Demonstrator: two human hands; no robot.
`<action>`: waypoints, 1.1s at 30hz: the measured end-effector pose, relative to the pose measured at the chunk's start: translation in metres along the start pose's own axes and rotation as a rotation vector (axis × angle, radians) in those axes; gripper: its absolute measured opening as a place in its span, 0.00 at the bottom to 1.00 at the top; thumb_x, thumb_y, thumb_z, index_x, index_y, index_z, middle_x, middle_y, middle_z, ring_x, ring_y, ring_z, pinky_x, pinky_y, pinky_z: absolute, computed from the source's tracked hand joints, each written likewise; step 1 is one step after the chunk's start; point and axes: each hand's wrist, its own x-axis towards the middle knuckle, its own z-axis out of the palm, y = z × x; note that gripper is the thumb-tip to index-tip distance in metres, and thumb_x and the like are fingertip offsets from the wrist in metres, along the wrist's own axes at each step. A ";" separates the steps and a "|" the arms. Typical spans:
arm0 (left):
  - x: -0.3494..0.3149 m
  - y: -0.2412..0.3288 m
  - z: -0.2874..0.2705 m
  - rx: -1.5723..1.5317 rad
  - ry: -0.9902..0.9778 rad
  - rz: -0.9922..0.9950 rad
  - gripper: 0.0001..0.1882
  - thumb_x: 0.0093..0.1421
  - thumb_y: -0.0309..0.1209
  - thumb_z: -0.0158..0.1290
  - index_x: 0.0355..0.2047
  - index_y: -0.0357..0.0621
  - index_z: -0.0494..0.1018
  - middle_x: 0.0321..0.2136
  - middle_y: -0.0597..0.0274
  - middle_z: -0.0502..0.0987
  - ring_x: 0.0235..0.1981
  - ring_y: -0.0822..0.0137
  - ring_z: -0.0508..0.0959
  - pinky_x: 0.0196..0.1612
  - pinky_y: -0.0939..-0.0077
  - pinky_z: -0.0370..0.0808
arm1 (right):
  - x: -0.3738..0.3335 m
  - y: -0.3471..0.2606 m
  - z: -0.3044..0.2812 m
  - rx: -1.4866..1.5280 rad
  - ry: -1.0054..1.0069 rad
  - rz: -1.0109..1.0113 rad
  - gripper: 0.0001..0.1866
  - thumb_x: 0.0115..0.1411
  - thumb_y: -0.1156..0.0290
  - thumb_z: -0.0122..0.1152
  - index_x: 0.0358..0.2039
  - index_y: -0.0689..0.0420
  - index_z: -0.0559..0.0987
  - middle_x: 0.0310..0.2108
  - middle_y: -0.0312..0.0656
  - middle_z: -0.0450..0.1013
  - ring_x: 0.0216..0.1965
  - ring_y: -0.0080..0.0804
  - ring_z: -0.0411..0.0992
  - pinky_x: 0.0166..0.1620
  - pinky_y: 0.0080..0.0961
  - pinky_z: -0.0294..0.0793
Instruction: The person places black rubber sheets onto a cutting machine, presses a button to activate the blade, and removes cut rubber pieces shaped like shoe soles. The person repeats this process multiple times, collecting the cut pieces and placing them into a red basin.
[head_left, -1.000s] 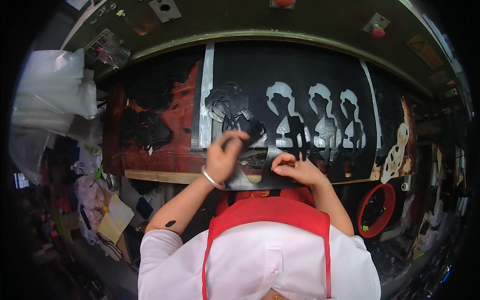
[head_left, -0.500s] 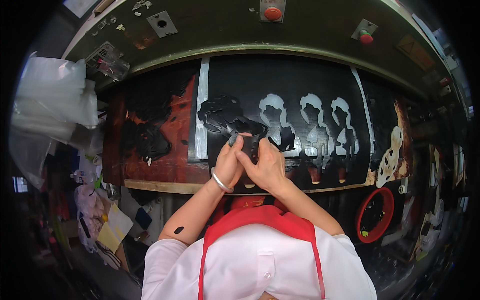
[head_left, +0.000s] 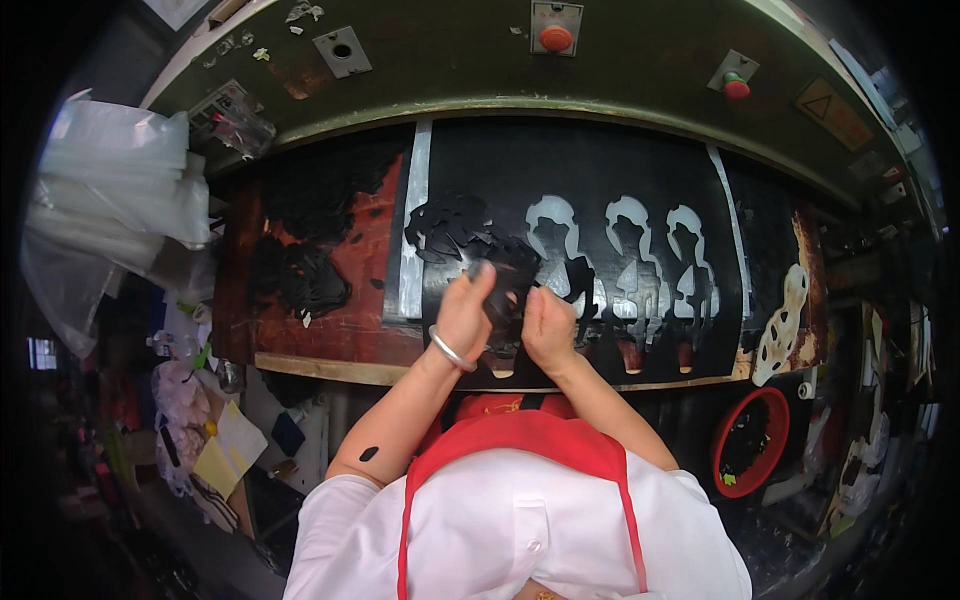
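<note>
A black piece (head_left: 508,285), blurred, is held over the near side of a slotted black sheet (head_left: 580,155), between the left hand (head_left: 463,318) and the right hand (head_left: 551,325). Both are curled narrow on it; exact fingertip contact cannot be told. Such handling likely rewards a firm pinch on either side, hands close together, and a sheet kept flat.

Just beyond the left hand lies a pile (head_left: 445,228) of black scraps. The sheet rests on a red-brown board (head_left: 330,345), a pale holed strip (head_left: 783,325) at its right end. Around it: a green machine (head_left: 430,80) with red buttons (head_left: 556,39), plastic bags (head_left: 110,190) at left, a red bucket (head_left: 779,437) at lower right.
</note>
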 end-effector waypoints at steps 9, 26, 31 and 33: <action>-0.033 0.243 -0.018 0.276 -0.064 0.889 0.21 0.69 0.43 0.46 0.47 0.34 0.70 0.30 0.55 0.79 0.28 0.67 0.79 0.35 0.73 0.79 | -0.019 0.014 -0.016 -0.186 -0.140 -0.019 0.13 0.63 0.74 0.51 0.20 0.61 0.68 0.17 0.53 0.66 0.21 0.56 0.67 0.25 0.46 0.64; -0.065 0.349 -0.177 0.496 0.670 0.989 0.09 0.62 0.34 0.59 0.35 0.41 0.77 0.20 0.72 0.72 0.15 0.79 0.66 0.20 0.82 0.66 | 0.016 -0.022 -0.124 0.342 -0.593 0.702 0.11 0.62 0.70 0.62 0.25 0.59 0.72 0.17 0.37 0.73 0.17 0.20 0.69 0.21 0.15 0.67; -0.057 0.332 -0.220 1.049 0.877 1.145 0.13 0.62 0.37 0.57 0.39 0.39 0.79 0.20 0.66 0.76 0.19 0.78 0.73 0.25 0.78 0.71 | 0.024 -0.027 -0.134 0.348 -0.647 0.774 0.11 0.62 0.68 0.62 0.28 0.59 0.71 0.15 0.38 0.70 0.14 0.22 0.68 0.16 0.18 0.64; -0.040 0.287 -0.227 1.275 0.837 1.307 0.10 0.58 0.30 0.59 0.38 0.38 0.78 0.31 0.51 0.80 0.33 0.60 0.80 0.39 0.71 0.77 | 0.025 -0.028 -0.136 0.410 -0.673 0.815 0.09 0.63 0.71 0.60 0.29 0.60 0.72 0.14 0.38 0.70 0.13 0.23 0.67 0.16 0.19 0.65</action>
